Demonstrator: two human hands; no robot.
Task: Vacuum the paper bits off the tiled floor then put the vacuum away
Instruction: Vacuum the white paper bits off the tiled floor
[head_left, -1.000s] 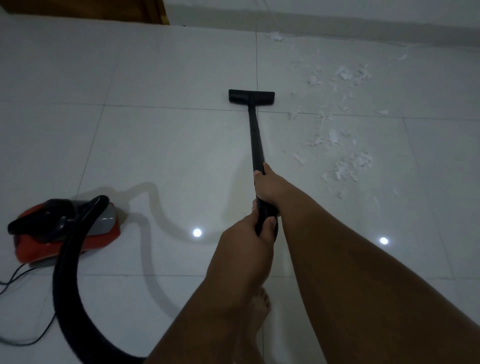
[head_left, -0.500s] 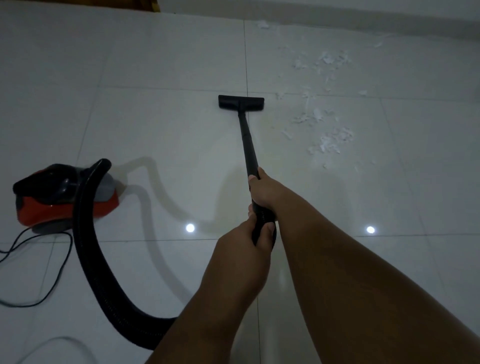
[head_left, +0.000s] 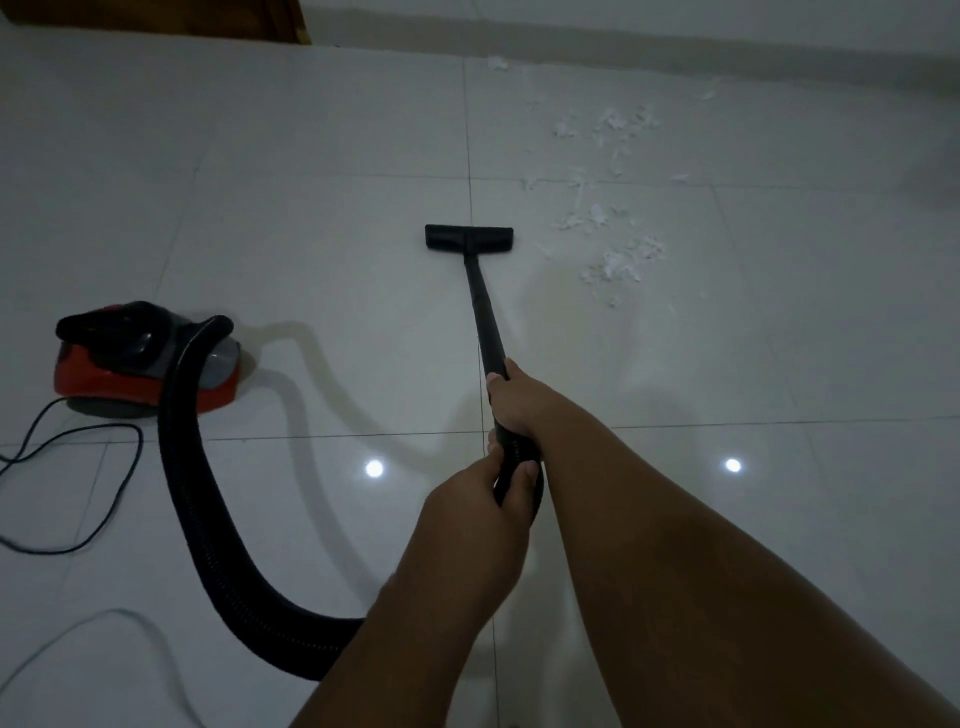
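Both hands are wrapped around the black vacuum tube (head_left: 485, 317). The right hand (head_left: 514, 402) grips it further along, and the left hand (head_left: 475, 501) grips it just behind, with its thumb lying over the top of the tube. The two hands nearly touch. The tube slopes away from the person down to the flat black nozzle (head_left: 469, 239), which sits on the white tiled floor (head_left: 311, 234) across a grout line. The paper bits (head_left: 618, 262) lie scattered to the right of the nozzle, near it but apart from it, and trail off toward the wall (head_left: 675, 31) at the far side. The red and black vacuum body (head_left: 135, 364) stands on the floor to the left, well apart from the nozzle. A thick ribbed hose (head_left: 192, 467) curves from it toward the person and passes under the left forearm. A thin black cord (head_left: 78, 470) loops on the tiles beside the vacuum body. Two bright spots of light (head_left: 374, 468) reflect in the glossy floor on either side of the hands.
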